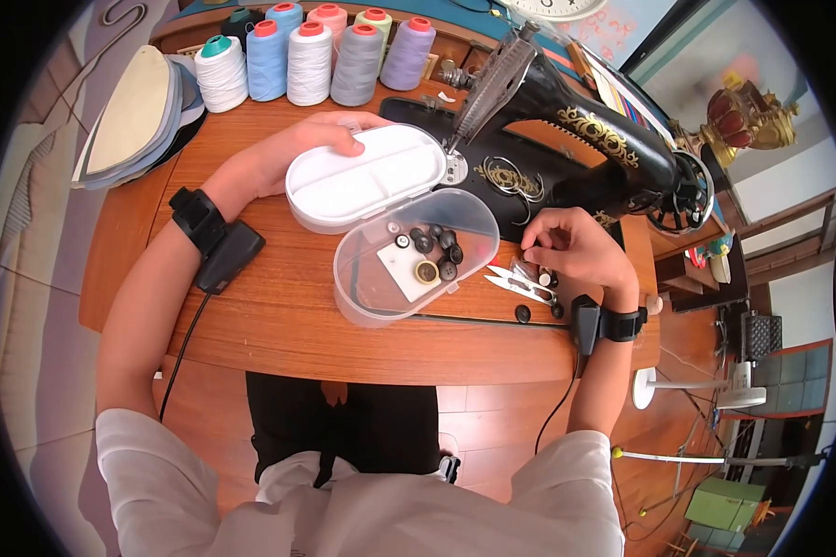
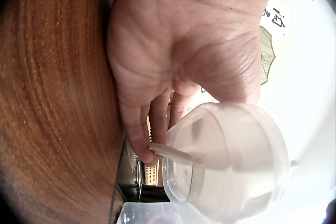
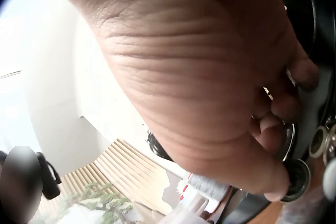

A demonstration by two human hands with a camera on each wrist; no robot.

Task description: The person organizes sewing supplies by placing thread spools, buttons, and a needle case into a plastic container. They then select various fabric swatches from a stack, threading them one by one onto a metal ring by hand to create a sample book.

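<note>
White plastic divided tray (image 1: 372,186) gripped by left hand (image 1: 318,141), thumb on top, above the table; its edge meets a clear plastic tub (image 1: 367,278) with dark buttons (image 1: 448,271) and a white card (image 1: 399,278). Right hand (image 1: 581,249) pinches a black button (image 3: 297,179) at the thumb tip, clear only in right wrist view. Snips (image 1: 515,281) and loose small parts just beside it, partly covered by the hand. Surface: brown wood table (image 1: 223,320), reddish floor (image 1: 474,399) below. Left wrist adds a panel with writing (image 2: 275,16) on a pale wall; right wrist adds a slatted panel (image 3: 118,171), but the palm blocks much of it. Black sewing machine (image 1: 613,139) beyond right hand, thread cones (image 1: 308,70) beyond left, flat oval pieces (image 1: 135,111) stacked far left, clock (image 1: 553,7) at top edge
</note>
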